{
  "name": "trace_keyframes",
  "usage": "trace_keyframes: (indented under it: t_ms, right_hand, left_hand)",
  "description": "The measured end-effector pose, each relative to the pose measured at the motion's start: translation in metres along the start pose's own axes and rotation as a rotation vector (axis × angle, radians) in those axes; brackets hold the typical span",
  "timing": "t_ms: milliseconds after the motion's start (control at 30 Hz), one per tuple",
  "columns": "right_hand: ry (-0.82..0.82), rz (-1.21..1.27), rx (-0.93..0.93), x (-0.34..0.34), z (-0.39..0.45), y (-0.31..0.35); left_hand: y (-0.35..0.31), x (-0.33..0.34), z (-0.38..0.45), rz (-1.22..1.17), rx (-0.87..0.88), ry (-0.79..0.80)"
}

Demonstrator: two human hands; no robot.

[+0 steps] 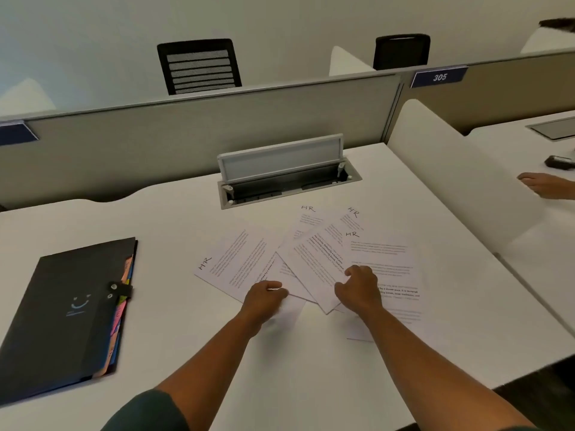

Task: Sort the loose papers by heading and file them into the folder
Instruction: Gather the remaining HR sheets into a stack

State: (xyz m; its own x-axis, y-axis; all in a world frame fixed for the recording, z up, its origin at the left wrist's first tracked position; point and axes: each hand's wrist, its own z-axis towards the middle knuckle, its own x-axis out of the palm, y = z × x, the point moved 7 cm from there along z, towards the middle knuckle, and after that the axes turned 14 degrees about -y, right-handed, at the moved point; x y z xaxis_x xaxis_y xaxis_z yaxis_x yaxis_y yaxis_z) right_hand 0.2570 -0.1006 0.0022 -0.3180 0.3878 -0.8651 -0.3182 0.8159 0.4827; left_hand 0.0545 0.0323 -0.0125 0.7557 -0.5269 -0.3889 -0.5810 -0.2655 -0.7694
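Note:
Several loose white papers [314, 259] lie fanned out on the white desk, each headed "HR" in handwriting. My left hand [264, 298] grips the near edge of the leftmost sheet [236, 259], fingers curled over it. My right hand [359, 286] rests with bent fingers on the overlapping sheets in the middle of the fan. A black expanding folder [65, 312] with coloured tab dividers along its right side lies closed on the desk at the left, apart from both hands.
An open cable hatch [286, 175] sits in the desk behind the papers. A grey partition [186, 129] runs along the back and a white divider [460, 181] on the right. Another person's hand [544, 185] rests on the neighbouring desk. Two black chairs stand beyond.

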Motion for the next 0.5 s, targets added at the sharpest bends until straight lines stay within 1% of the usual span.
trace_keyframes:
  t_ms: [100,167,267,367,500]
  right_hand:
    - [-0.015,-0.098,0.086,-0.01,0.012,-0.027]
    - [0.014,-0.153,0.13,-0.013,0.018,-0.042]
    - [0.076,-0.18,0.146,-0.013,0.023,-0.056]
    - [0.087,-0.195,0.101,-0.011,0.023,-0.061]
    - [-0.044,-0.121,-0.013,-0.018,0.029,-0.058]
  left_hand:
    - [-0.01,0.032,-0.005,0.018,-0.004,0.042]
    - [-0.016,0.055,-0.006,0.013,-0.017,0.075]
    - [-0.025,0.083,-0.006,0.045,-0.015,0.082]
    - [-0.034,0.106,-0.004,0.102,0.032,0.059]
    - [-0.044,0.137,-0.007,0.147,0.091,0.073]
